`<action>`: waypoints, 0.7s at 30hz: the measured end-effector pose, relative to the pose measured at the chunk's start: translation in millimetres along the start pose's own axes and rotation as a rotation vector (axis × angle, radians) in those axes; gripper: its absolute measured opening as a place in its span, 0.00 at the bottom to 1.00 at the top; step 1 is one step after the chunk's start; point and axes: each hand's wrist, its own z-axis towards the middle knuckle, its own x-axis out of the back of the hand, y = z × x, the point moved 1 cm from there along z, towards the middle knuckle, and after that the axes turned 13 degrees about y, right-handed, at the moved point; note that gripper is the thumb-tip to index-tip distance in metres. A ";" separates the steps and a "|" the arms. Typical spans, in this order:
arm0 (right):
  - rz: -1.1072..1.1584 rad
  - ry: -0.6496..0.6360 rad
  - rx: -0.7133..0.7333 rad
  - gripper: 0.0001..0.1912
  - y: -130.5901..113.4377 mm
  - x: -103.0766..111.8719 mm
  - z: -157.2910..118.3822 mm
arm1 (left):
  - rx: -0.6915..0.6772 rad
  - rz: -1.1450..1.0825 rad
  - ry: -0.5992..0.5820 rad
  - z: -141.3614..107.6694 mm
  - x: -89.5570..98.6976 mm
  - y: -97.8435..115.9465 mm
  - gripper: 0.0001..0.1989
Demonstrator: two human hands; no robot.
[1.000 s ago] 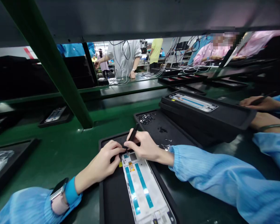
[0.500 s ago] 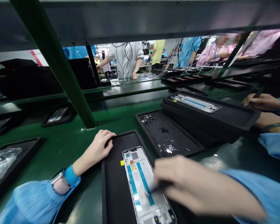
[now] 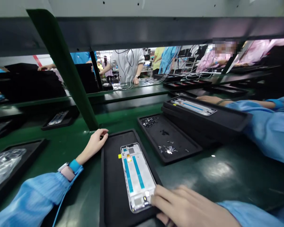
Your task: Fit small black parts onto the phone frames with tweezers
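Note:
A silver phone mid-frame (image 3: 133, 175) with two blue strips, an orange flex piece and a yellow tab lies in a black tray (image 3: 113, 183) before me. My left hand (image 3: 96, 143), fingers curled, grips the tray's upper left edge. My right hand (image 3: 182, 205) is closed at the frame's lower right corner, fingertips touching or just above it. Part of a dark slim tool (image 3: 169, 223) shows under that hand; its tip is hidden. Small metal and black parts (image 3: 170, 149) lie in a second black tray (image 3: 182, 134) to the right.
A co-worker's sleeve (image 3: 269, 126) reaches behind stacked trays (image 3: 227, 121), whose top holds another phone frame (image 3: 196, 107). A green post (image 3: 68, 72) rises beyond my left hand under a grey shelf (image 3: 142, 30). At left, clear plastic (image 3: 7, 165) lies in a tray (image 3: 35, 149).
My right hand has moved down from the frame's middle to its lower right corner. The tray and frame sit slightly higher in view. The co-worker's arms at right have shifted behind the stack.

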 end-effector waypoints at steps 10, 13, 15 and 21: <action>0.160 0.023 -0.065 0.10 37.8 0.4 82.7 | 0.231 -0.010 0.290 -0.4 -4.8 -16.5 0.24; 0.183 -0.013 -0.104 0.09 36.0 3.9 84.5 | 0.249 -0.062 0.308 -1.8 -5.9 -15.3 0.22; 0.160 -0.011 -0.115 0.09 37.7 1.4 80.6 | 0.238 -0.116 0.285 -2.8 -8.0 -12.2 0.20; 0.051 0.079 -0.109 0.06 78.0 -20.0 95.6 | 0.115 -0.254 0.122 -7.1 -23.7 -0.6 0.20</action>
